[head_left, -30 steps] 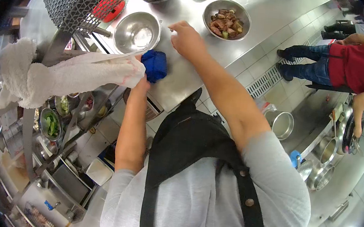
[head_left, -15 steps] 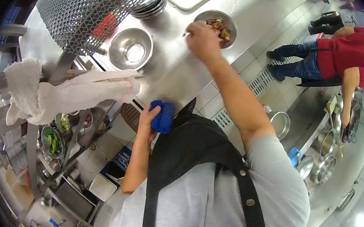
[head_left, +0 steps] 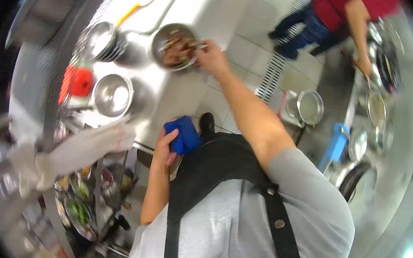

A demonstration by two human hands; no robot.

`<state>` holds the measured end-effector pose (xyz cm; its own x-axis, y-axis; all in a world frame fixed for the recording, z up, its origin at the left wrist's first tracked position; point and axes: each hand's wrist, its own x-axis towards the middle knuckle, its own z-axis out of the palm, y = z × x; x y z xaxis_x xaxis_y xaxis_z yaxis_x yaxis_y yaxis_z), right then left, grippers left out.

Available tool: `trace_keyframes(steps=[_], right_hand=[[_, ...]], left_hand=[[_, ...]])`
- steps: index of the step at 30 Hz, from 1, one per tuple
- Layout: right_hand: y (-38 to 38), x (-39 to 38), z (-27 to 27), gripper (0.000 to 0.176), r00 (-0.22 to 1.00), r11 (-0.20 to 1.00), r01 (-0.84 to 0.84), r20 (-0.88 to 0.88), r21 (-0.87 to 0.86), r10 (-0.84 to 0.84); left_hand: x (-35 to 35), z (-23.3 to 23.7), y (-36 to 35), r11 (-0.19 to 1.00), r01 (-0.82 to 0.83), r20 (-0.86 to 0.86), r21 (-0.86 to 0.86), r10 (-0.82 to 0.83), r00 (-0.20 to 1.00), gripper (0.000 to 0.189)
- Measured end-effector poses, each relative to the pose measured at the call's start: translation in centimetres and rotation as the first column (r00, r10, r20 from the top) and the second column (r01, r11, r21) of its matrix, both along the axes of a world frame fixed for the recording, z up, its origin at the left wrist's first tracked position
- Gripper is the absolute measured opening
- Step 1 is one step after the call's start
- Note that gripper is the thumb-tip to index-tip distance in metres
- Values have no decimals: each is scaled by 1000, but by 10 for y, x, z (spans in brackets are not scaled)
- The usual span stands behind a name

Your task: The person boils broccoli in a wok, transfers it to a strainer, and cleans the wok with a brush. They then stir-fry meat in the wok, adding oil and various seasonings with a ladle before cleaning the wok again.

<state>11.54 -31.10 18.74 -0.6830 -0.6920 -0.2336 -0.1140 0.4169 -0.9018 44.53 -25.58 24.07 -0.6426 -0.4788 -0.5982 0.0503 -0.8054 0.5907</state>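
My right hand [head_left: 211, 58] grips the rim of a metal bowl [head_left: 156, 47] at the steel counter's edge. Pieces of brown food [head_left: 177, 49] lie inside that bowl. My left hand [head_left: 164, 147], low in front of the apron, is closed round a folded blue cloth [head_left: 184, 134]. An empty metal bowl [head_left: 112, 96] sits on the counter to the left, below a stack of metal bowls [head_left: 103, 41].
A person in a red shirt [head_left: 327, 10] stands at the upper right, reaching over pans. A pot [head_left: 309, 108] is at the right. A whitish cloth [head_left: 82, 150] is tied to the rack at left, above bowls of vegetables [head_left: 79, 212].
My right hand has come down onto the bowl's rim, having been raised beside it. The view has turned. The blue cloth remains in my left hand.
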Motion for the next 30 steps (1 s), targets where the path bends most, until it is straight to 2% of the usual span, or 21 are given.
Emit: trace_keyframes(steps=[1, 2, 4, 8, 10, 11, 12, 13, 14, 15, 16, 17, 18, 19, 20, 22, 24, 25, 27, 28, 30], right_hand=[[11, 9, 14, 51, 985, 998, 53, 167, -38, -46], [20, 11, 6, 50, 999, 999, 50, 19, 11, -50], [65, 13, 22, 47, 983, 1000, 21, -180, -16, -23], [198, 11, 4, 35, 980, 997, -70, -190, -28, 63], [288, 18, -19, 29, 972, 983, 34, -234, 178, 8], [338, 19, -18, 27, 983, 954, 91, -179, 285, -40], [389, 24, -16, 26, 989, 913, 128, -120, 387, -88], [440, 35, -27, 27, 958, 886, 283, -152, 368, -243], [489, 47, -10, 29, 898, 857, 440, -143, 268, -417], [535, 56, -23, 34, 720, 722, 640, 123, 263, -683], [578, 69, -12, 41, 654, 632, 754, -123, 180, -746], [611, 77, 46, 43, 531, 472, 817, -112, 330, -840], [659, 88, 40, 44, 418, 405, 909, -210, 102, -884], [698, 97, 69, 45, 313, 300, 950, -304, 91, -900], [734, 104, 87, 44, 162, 172, 985, -487, 24, -858], [825, 114, 96, 44, -74, 18, 984, -490, -180, -869], [889, 124, 128, 47, -116, -78, 993, -856, -89, -504], [920, 122, 120, 47, -133, -93, 991, -853, -99, -504], [959, 117, 108, 53, 46, -215, 957, -832, 195, -552], [966, 119, 104, 53, 40, -218, 957, -828, 194, -560], [959, 117, 103, 58, 33, -91, 982, -620, 168, -784]], left_hand=[[-5, 5, 4, 998, 50, 38, 38, -51, 998, 54], [-7, -5, 9, 990, 136, 25, 46, -137, 990, 54], [-19, -32, 16, 981, 113, 26, 157, -119, 993, 52], [-71, -18, 36, 908, 399, 60, 124, -408, 911, 53], [-106, -26, 49, 852, 519, 91, 68, -523, 847, 54], [-126, -4, 62, 803, 596, 175, 2, -587, 790, 55], [-143, -3, 71, 763, 646, 169, -13, -636, 753, 55], [-160, -4, 80, 684, 729, 60, -26, -727, 684, 54], [-176, -6, 91, 602, 797, -49, -43, -799, 600, 53], [-189, -8, 104, 569, 820, -54, -55, -822, 567, 53], [-200, -8, 117, 570, 818, 11, -72, -820, 572, 53], [-211, -8, 131, 575, 813, 76, -92, -810, 581, 52], [-220, -10, 146, 552, 827, 78, -105, -825, 560, 52], [-228, -13, 164, 539, 840, 48, -60, -839, 541, 51], [-236, -12, 182, 522, 853, 20, -14, -853, 522, 50], [-245, 5, 233, 468, 883, 53, -40, -882, 469, 48], [-252, 11, 275, 354, 932, 62, -76, -931, 359, 45], [-256, 9, 296, 343, 936, 95, -78, -932, 349, 46], [-266, 8, 332, 320, 946, 62, -44, -945, 322, 46], [-268, 9, 348, 305, 952, 36, 3, -952, 305, 47], [-274, 8, 378, 289, 955, 64, -67, -954, 293, 47]])
